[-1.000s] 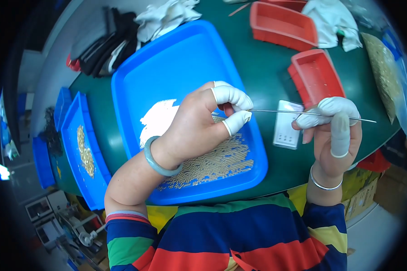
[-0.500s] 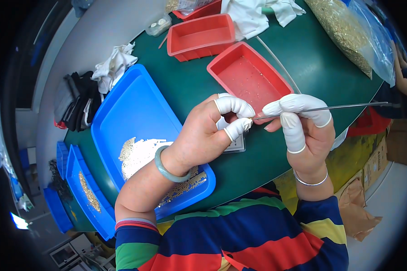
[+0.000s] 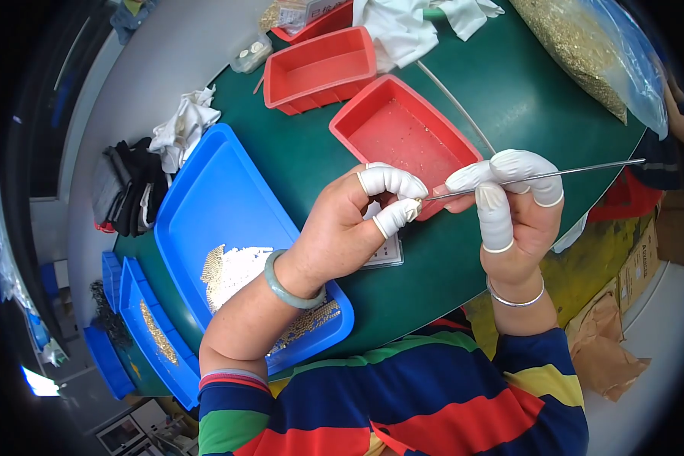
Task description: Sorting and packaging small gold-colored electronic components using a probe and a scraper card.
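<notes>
My right hand (image 3: 513, 201), with white finger cots on its fingertips, pinches a long thin metal rod (image 3: 577, 170) that points away to the right. My left hand (image 3: 357, 220), also in finger cots and with a green bangle at the wrist, has thumb and forefinger pinched at the rod's near tip; whatever is between them is too small to see. Both hands hover over the near edge of a red tray (image 3: 403, 129) with fine specks in it. A blue tray (image 3: 220, 220) holding small golden beads and a white cloth lies under my left forearm.
A second red tray (image 3: 319, 68) stands further back, with white cloths and a small clear box near it. A clear bag of golden beads (image 3: 585, 53) lies at the far right. More blue trays (image 3: 140, 319) sit at the left. Black items and a white rag lie beyond the blue tray.
The view has shifted from the blue tray toward the red tray. My hands have come together, the left fingers now at the rod's tip.
</notes>
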The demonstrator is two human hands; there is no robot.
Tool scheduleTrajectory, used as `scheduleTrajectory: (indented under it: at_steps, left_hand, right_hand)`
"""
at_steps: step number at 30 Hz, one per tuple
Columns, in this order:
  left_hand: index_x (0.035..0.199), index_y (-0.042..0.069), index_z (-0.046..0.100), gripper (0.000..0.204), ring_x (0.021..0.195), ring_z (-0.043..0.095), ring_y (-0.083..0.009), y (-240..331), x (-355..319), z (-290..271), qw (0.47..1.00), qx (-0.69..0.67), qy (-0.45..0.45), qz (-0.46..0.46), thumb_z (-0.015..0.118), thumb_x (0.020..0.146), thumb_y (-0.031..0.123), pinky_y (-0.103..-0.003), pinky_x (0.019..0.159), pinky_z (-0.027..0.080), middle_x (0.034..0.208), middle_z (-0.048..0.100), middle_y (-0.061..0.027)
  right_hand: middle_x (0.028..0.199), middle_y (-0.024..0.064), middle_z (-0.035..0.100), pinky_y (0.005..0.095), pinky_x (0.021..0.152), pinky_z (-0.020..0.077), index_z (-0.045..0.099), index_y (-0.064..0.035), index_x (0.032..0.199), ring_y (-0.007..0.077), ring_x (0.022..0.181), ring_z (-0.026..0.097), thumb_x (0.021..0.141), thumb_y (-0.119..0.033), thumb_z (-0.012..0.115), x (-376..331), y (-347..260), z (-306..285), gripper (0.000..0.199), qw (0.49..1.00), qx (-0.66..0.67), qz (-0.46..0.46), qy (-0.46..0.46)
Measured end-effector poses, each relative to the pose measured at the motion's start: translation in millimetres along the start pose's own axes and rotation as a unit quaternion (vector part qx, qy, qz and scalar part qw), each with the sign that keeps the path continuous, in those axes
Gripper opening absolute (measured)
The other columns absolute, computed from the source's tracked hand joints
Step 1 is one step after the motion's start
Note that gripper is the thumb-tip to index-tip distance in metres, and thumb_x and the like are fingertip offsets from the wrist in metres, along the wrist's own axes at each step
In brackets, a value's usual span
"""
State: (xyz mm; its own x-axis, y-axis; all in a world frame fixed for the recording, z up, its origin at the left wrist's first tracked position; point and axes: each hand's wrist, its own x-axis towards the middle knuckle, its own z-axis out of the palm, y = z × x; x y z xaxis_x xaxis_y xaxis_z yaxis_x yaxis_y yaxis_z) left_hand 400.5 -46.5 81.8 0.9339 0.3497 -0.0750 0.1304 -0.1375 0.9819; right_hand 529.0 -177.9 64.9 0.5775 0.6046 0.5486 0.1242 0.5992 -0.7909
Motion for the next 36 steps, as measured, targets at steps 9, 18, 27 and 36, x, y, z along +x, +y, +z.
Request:
scheduleTrajectory:
  at_steps: [9,18,27,36]
  left_hand:
    - [0.092,0.002,0.055,0.012,0.084,0.054,-0.0118,2.0,0.8,-0.4,1.0,0.001,0.001,-0.012,0.057,0.081,-0.002,-0.026,0.077,0.045,0.094,0.055,-0.0043]
    - [0.092,0.002,0.055,0.012,0.084,0.053,-0.0113,-1.5,1.4,-1.7,1.0,0.01,0.0,-0.016,0.058,0.081,-0.002,-0.026,0.077,0.045,0.095,0.055,-0.0044]
    - [0.094,0.002,0.056,0.01,0.084,0.054,-0.011,-1.0,0.4,-0.4,0.989,-0.121,-0.018,-0.083,0.057,0.084,0.004,-0.025,0.077,0.045,0.093,0.057,-0.0035]
    - [0.093,0.002,0.057,0.01,0.077,0.053,-0.0115,-7.7,3.1,0.6,0.976,-0.205,-0.031,-0.07,0.057,0.084,0.006,-0.024,0.07,0.045,0.09,0.058,-0.005]
  right_hand:
    - [0.1,0.0146,0.052,0.0251,0.071,0.0517,0.043,0.004,0.105,0.0181,0.085,0.06,0.083,0.007,0.05,-1.7,4.6,-2.0,0.023,1.0,0.005,0.014,-0.007]
    - [0.1,0.0152,0.052,0.0237,0.069,0.0522,0.043,0.0048,0.105,0.0175,0.085,0.06,0.084,0.008,0.048,-1.7,8.9,-0.6,0.023,1.0,0.004,0.008,-0.019]
    - [0.099,0.0159,0.053,0.0234,0.067,0.0531,0.043,0.0053,0.106,0.0179,0.084,0.061,0.085,0.007,0.046,-1.9,10.8,0.0,0.022,1.0,0.007,0.001,-0.014]
    - [0.085,0.0185,0.06,0.0278,0.06,0.0543,0.041,0.0005,0.107,0.0242,0.072,0.063,0.087,0.0,0.043,2.3,11.0,-1.9,0.02,0.999,-0.032,0.002,0.026]
